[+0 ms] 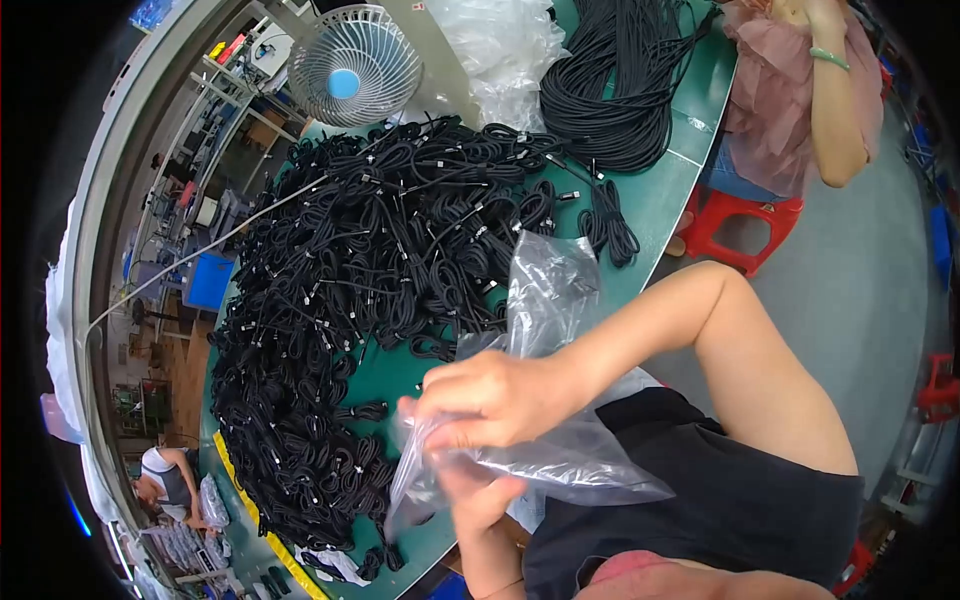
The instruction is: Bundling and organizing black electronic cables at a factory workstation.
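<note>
Roughly across table edge (672,215) — bag (580,462)

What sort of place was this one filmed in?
Most likely a cable workshop or factory floor. A large heap of coiled black cables covers much of a green worktable, a thick bundle of black cable lies beyond it, and another person is busy at the lower left.

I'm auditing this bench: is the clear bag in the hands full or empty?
It looks empty: the clear bag is limp and creased, and none of the black cables shows inside.
</note>
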Demonstrator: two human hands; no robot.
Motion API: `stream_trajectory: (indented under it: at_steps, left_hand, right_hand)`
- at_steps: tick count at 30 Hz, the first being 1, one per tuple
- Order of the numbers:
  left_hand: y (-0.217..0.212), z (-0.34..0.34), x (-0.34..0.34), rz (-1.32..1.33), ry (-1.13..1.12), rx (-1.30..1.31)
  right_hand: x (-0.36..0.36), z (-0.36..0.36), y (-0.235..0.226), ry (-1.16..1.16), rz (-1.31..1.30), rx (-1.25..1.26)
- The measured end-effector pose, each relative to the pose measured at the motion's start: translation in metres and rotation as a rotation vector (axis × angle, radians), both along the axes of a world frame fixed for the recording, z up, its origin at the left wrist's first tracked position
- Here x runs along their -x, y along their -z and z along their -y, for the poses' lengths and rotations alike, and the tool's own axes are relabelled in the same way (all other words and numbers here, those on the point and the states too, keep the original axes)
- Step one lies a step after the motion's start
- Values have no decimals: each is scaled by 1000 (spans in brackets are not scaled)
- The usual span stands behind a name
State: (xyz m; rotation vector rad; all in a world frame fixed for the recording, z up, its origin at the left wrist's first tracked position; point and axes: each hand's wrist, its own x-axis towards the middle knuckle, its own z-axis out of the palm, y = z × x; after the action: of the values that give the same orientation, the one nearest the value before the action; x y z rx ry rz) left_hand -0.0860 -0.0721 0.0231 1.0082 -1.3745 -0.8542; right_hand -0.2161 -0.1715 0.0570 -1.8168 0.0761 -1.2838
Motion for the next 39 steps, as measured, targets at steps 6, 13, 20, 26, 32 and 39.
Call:
stream_trajectory:
  at_steps: [6,13,20,26,32,39]
  left_hand:
    - [30,4,-31,186,-208,4]
    - [27,13,-38,-136,-196,-195]
    - [32,10,-36,-254,-146,-220]
    - [36,2,-43,-339,-84,-252]
    - [37,9,-38,-439,-2,-258]
    - [39,10,-43,-544,70,-280]
  right_hand:
    - [15,67,-19,650,86,583]
    - [146,275,36,1564,-697,78]
    - [162,279,48,1343,-765,-10]
    - [171,284,60,1338,-687,33]
    - [186,305,59,1262,-579,183]
    - [176,318,33,904,-32,-584]
